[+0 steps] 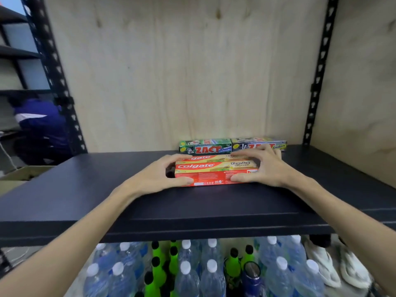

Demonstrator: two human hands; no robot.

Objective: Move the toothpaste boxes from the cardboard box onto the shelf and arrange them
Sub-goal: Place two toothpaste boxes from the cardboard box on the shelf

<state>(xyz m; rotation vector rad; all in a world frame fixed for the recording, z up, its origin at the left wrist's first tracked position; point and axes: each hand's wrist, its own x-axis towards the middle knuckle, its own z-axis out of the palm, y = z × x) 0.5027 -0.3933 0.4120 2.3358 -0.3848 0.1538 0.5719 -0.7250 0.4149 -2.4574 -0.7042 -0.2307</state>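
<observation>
Colgate boxes (215, 171) sit on shelf (128, 202), left hand (158, 175) and right hand (264, 168) clamping the ends. Judgement: slide both back evenly, flush against Zact boxes (232, 145).

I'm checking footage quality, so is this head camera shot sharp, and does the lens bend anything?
Head view: the Colgate boxes and both hands read sharp; wide-angle distortion bows the shelf edge and tilts the uprights; the water bottles below look soft.

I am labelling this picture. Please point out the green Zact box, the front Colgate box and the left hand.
green Zact box (205, 146), head view, front face.
front Colgate box (214, 172), head view, top face.
left hand (159, 174), head view, back of hand.
</observation>
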